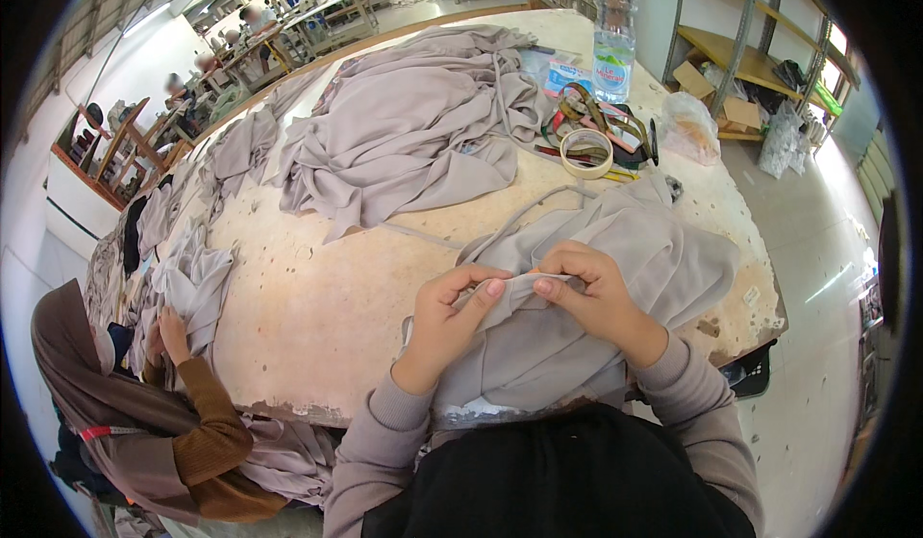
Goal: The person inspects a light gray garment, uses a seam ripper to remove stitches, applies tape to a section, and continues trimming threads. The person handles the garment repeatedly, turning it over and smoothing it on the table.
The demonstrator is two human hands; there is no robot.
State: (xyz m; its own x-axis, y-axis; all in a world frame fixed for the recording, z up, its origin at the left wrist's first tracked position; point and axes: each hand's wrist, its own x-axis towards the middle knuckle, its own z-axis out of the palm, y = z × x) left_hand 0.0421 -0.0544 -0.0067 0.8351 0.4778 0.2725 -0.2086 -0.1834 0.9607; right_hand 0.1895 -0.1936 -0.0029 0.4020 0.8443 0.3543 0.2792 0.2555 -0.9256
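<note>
A light grey garment (615,259) lies in loose folds at the near edge of the table, under both my hands. My left hand (457,312) pinches a folded edge of it between thumb and fingers. Close beside it, my right hand (591,293) grips the same edge, with thumb and fingertips pressed together. The stretch of cloth between the two hands is raised and drawn fairly straight. A thin fabric strap trails from the garment toward the far left. Whatever lies inside the pinched fold is hidden by my fingers.
Beyond, a large grey fabric heap (404,125) covers the table (298,298). At the far right stand a water bottle (613,33), a tape roll (586,154), tangled straps and a plastic bag (689,126). A co-worker (144,413) at the left handles similar cloth. Shelves (750,52) rise behind.
</note>
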